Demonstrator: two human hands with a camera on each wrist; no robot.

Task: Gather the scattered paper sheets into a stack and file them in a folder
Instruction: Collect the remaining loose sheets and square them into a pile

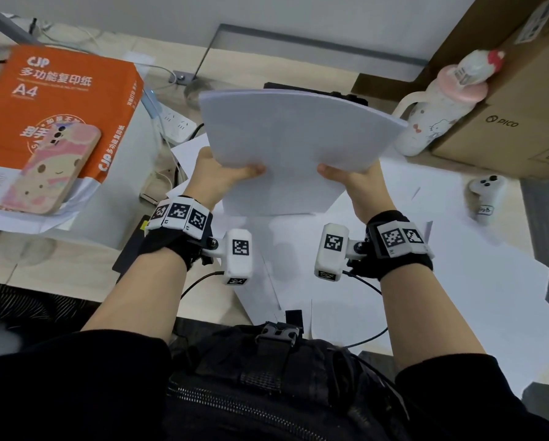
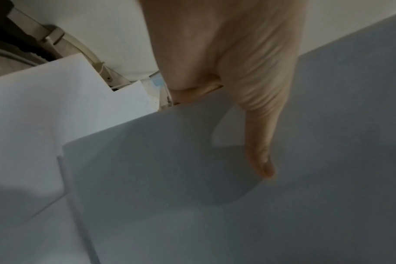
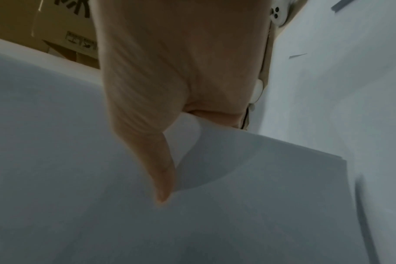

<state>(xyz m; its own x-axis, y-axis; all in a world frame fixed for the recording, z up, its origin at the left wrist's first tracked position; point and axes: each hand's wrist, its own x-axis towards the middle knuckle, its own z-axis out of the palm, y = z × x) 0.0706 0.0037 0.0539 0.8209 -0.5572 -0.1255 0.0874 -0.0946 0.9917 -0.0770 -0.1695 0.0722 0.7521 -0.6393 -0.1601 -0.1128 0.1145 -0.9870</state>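
Note:
A stack of white paper sheets (image 1: 292,135) is held up above the desk, tilted and slightly bowed. My left hand (image 1: 222,176) grips its near left edge, thumb on top and fingers hidden underneath. My right hand (image 1: 349,179) grips the near right edge the same way. In the left wrist view the left thumb (image 2: 260,157) presses on the top sheet (image 2: 237,205). The right wrist view shows the right thumb (image 3: 163,178) lying on the stack (image 3: 102,196). More loose white sheets (image 1: 442,249) lie scattered on the desk below. No folder can be made out.
An orange A4 paper ream (image 1: 60,100) with a phone (image 1: 53,170) on it lies at the left. A white power strip (image 1: 177,122) sits behind. At the right stand a white bottle (image 1: 435,109), a cardboard box (image 1: 515,116) and a white controller (image 1: 486,192).

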